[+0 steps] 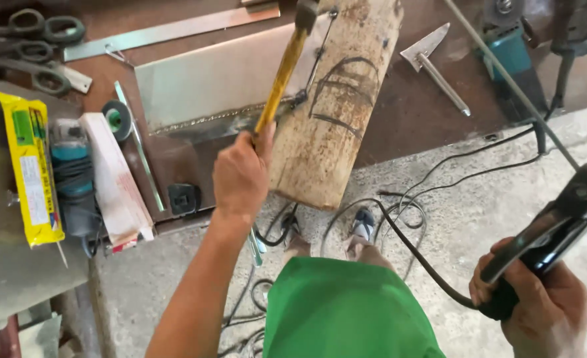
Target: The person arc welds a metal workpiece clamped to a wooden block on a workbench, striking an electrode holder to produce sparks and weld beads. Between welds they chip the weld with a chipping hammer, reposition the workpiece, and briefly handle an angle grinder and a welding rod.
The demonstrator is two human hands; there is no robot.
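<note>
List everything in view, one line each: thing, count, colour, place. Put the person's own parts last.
hammer: one, yellow handle, held over the plate's weld seam
metal plate: one, grey, top centre of the bench
rusty cylinder: one, pale with rust, black markings, lying beside the plate
welding handle: one, black, with cable, lower right
angle grinder: one, teal, top right
second grinder: one, teal and grey, left
yellow packet: one, far left
tape roll: one, dark, left of the plate
cables: several, black, on the concrete floor
left hand: gripping the hammer
right hand: gripping the welding handle
</note>
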